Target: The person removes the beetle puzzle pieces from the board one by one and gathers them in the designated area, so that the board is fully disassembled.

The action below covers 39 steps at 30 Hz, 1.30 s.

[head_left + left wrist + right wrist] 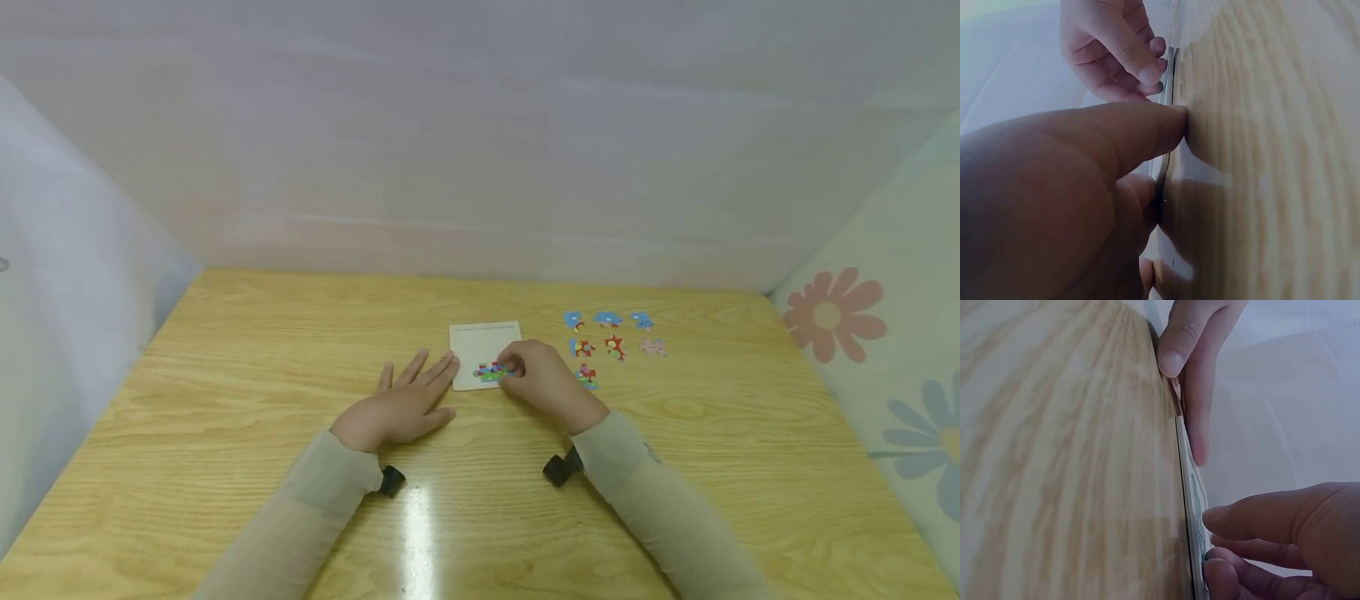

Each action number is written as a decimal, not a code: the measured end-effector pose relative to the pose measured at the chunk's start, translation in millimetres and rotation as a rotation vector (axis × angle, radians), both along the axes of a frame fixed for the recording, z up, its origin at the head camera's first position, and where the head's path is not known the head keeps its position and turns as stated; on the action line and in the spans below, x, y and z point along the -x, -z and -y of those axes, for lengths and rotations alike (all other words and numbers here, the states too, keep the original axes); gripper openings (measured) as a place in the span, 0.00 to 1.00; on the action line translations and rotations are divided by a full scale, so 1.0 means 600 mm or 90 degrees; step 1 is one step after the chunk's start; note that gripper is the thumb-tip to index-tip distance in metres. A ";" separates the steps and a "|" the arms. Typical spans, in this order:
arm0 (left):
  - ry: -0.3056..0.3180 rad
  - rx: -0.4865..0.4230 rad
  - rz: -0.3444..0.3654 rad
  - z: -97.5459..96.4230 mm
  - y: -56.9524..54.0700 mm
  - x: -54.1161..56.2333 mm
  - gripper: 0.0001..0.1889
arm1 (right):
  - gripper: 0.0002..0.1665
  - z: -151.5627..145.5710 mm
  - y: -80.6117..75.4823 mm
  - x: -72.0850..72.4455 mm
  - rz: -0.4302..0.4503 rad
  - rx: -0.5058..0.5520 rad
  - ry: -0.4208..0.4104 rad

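Note:
A square white puzzle board (pixel 483 340) lies on the table, with colourful jigsaw pieces (pixel 491 373) in green, red and blue along its lower part. My left hand (pixel 401 408) lies spread at the board's left side, its fingertips touching that edge. At the lower right of the board my right hand (pixel 543 379) curls its thumb and fingers round a puzzle piece, which they mostly hide. The right wrist view shows the right hand's fingertips (pixel 1219 519) against the thin board (pixel 1188 481), seen nearly edge-on.
To the right of the board, several loose jigsaw pieces lie in rough rows, among them a blue piece (pixel 607 318), a red one (pixel 615 347) and a pink one (pixel 653 347). The wooden table (pixel 300 325) meets a pale cloth backdrop (pixel 480 167) behind.

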<state>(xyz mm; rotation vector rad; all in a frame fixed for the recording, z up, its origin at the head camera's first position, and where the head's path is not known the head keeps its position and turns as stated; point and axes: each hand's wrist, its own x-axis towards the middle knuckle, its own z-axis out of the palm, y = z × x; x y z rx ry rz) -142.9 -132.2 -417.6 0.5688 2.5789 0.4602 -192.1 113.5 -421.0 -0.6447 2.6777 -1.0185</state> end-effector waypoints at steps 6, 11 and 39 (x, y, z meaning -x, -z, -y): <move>-0.001 0.005 0.000 0.001 0.002 0.001 0.39 | 0.14 0.007 0.003 0.005 0.006 -0.008 0.004; -0.002 0.004 -0.001 0.002 0.000 0.001 0.40 | 0.14 0.007 0.007 0.009 0.015 -0.004 0.005; -0.001 0.002 0.006 0.002 0.004 0.003 0.40 | 0.16 0.007 0.004 0.022 0.076 0.017 -0.018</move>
